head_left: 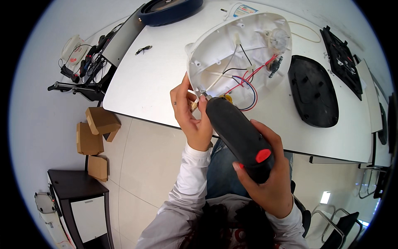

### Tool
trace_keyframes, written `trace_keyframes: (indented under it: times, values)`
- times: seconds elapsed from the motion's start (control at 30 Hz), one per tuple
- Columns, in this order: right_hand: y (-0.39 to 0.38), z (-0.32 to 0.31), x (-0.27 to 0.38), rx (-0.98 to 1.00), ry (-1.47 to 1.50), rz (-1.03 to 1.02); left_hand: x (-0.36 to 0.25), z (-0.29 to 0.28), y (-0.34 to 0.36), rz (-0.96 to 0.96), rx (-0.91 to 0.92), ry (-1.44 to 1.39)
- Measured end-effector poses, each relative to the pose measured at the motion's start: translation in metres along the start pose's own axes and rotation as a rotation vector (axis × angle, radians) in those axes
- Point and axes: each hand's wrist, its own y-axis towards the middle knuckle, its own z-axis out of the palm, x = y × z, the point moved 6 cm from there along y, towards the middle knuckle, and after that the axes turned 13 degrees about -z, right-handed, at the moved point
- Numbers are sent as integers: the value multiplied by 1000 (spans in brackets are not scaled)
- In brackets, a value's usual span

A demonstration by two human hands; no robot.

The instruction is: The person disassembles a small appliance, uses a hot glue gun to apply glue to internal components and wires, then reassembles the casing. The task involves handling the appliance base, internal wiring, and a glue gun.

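A white plastic housing (224,37) rests tilted on the table's near side, its open inside facing me. Red, black, white and blue wires (248,79) run across it to a clear round part (278,40). My left hand (191,112) grips the housing's lower left rim, thumb near the tool's tip. In my right hand (269,178) is a black cordless screwdriver (238,133) with a red button. Its metal bit (204,93) points at the rim beside my left thumb; whether it sits in a screw is too small to tell.
On the white table (149,83) lie a black oval cover (314,91) to the right, a black plastic frame (342,62) beyond it, a dark blue round part (170,10) at the back, and a short black cable (143,50). Cardboard boxes (90,138) stand on the floor at left.
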Motion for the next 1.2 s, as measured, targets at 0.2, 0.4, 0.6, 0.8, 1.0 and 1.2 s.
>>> trace_keyframes:
  times: [0.2, 0.4, 0.6, 0.8, 1.0, 1.2]
  values:
    - [1, 0, 3, 20, -19, -1, 3, -1, 0, 1, 2, -1]
    - [2, -1, 4, 64, -46, -21, 5, -1, -1, -18, -7, -21]
    - [4, -4, 8, 74, -32, 54, 4, -1, -1, 2, -19, -8]
    - [4, -2, 7, 79, -84, -6, 5, 1, 0, -3, -15, -23]
    - [5, -3, 10, 79, -67, 25, 6, 0, -1, -10, -18, -40]
    - [5, 0, 14, 87, -110, 34, 3, -2, -2, 13, -15, -1]
